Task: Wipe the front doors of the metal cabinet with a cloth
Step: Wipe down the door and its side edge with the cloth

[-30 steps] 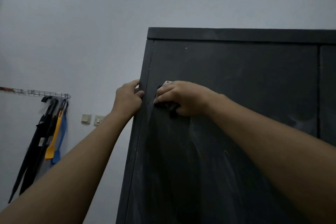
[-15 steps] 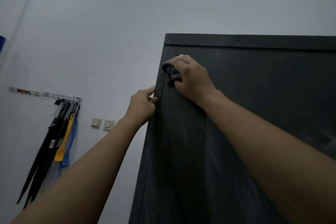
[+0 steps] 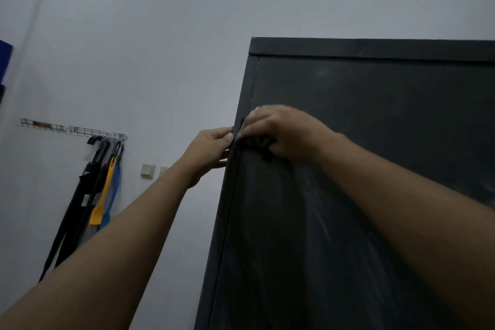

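- Your right hand is curled over a dark cloth, fingers bent round it and pressing it flat against the door.
- The cloth sits on the front door of the metal cabinet, at the door's left edge and in its upper part, well below the top rail. Only a bunched bit of it shows under your fingers and palm.
- The image of your right hand is slightly blurred, so you cannot tell how each finger lies on the cloth.
- Your left hand grips the cabinet's left front corner at the same height. The thumb lies toward the front face and the fingers wrap round the side.
- The two hands are just beside each other, with the thin corner strip of the cabinet between them.
- Pale smeared streaks run down the dark door below your right hand and along your right forearm.
- To your left on the pale wall, a wire rack carries dark folded umbrellas, a yellow long-handled tool and something blue behind it.
- A wall switch is mounted between the rack and your left forearm.
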A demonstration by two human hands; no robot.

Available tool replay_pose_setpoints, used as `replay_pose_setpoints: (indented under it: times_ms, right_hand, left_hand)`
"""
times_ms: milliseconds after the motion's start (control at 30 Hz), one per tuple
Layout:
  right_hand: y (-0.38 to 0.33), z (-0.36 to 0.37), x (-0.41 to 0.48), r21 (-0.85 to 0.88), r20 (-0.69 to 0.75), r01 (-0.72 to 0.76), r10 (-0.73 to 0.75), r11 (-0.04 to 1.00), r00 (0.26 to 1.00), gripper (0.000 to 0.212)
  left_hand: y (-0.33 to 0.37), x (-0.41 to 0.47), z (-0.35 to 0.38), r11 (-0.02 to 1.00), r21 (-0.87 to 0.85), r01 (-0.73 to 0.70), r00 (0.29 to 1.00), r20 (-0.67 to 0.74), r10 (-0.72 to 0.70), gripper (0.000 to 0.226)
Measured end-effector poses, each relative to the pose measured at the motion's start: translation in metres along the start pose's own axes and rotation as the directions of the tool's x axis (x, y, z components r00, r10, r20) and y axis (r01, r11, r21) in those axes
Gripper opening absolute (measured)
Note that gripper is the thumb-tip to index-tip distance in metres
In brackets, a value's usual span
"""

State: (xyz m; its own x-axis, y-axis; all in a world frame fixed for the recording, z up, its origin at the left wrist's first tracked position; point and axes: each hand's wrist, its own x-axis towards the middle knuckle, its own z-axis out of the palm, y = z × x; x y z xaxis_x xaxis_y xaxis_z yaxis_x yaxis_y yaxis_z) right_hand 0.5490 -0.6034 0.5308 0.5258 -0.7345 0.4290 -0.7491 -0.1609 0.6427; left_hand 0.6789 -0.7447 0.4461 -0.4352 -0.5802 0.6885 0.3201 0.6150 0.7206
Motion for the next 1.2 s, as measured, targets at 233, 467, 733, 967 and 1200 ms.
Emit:
replay_pose_setpoints:
  times_ms: [233,467,733,967,1200]
  right_hand:
    - [-0.015,0.019,-0.003,0.100,-0.275,-0.173,0.194,0.980,0.942,0.044]
    - [-0.056,0.060,-0.031,0.099,-0.047,-0.012,0.016,0.995,0.999,0.045]
    - [-0.048,0.047,-0.031,-0.035,0.129,0.103,-0.098,0.994,0.987,0.048]
    - [-0.054,0.062,-0.066,0.002,-0.239,-0.149,0.145,0.989,0.960,0.041]
    - [-0.014,0.022,-0.103,0.020,-0.416,-0.224,0.212,0.974,0.884,0.038]
  left_hand:
    - [-0.016,0.001,0.004,0.994,0.044,-0.102,0.994,-0.023,0.104,0.031]
    - [-0.022,-0.003,0.011,0.991,0.028,-0.128,0.982,-0.137,0.131,0.021]
    - [-0.015,-0.015,0.020,0.972,0.216,-0.093,0.985,-0.121,0.121,0.038]
    - [-0.011,-0.016,0.051,0.795,0.605,-0.031,0.953,-0.222,0.206,0.056]
    - [-0.005,-0.015,0.072,0.867,0.489,-0.090,0.956,-0.203,0.213,0.073]
